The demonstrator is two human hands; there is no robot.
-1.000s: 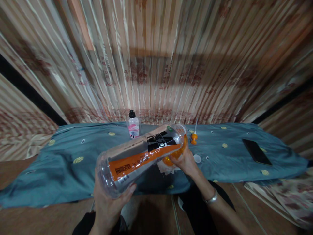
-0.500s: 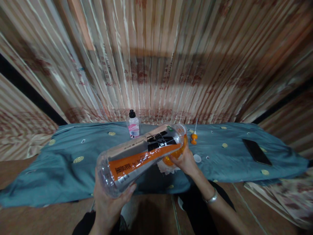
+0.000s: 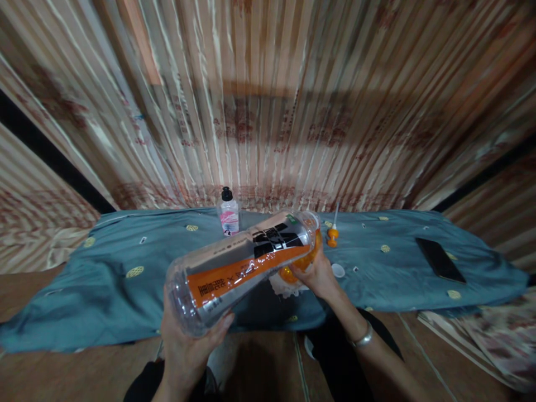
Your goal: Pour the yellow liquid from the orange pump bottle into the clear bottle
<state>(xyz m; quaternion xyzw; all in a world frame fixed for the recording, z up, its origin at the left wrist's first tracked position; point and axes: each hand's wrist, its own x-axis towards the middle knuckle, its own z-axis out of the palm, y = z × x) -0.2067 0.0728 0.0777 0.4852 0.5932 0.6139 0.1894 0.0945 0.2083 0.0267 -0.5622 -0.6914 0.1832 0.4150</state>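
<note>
My left hand (image 3: 188, 340) is closed around the base of a large clear plastic bottle (image 3: 247, 268) with an orange, silver and black label. The bottle lies tilted across the middle, its neck up and to the right. At that neck, my right hand (image 3: 320, 276) is wrapped round a translucent orange bottle (image 3: 288, 273), mostly hidden behind the large one. Whether the two mouths touch I cannot tell. A crumpled white tissue (image 3: 288, 289) shows beneath. To the right lie an orange pump top (image 3: 332, 237) with a pale tube and a small white cap (image 3: 338, 271).
A teal patterned cloth (image 3: 104, 296) covers the low surface. At its back stands a clear bottle with a black cap and pink label (image 3: 229, 218). A dark phone (image 3: 439, 259) lies at the right. Pleated curtains (image 3: 268, 111) hang behind.
Almost nothing differs. The large bottle has turned very slightly in my left hand's hold, its label shifting a little. Both hands stay in place.
</note>
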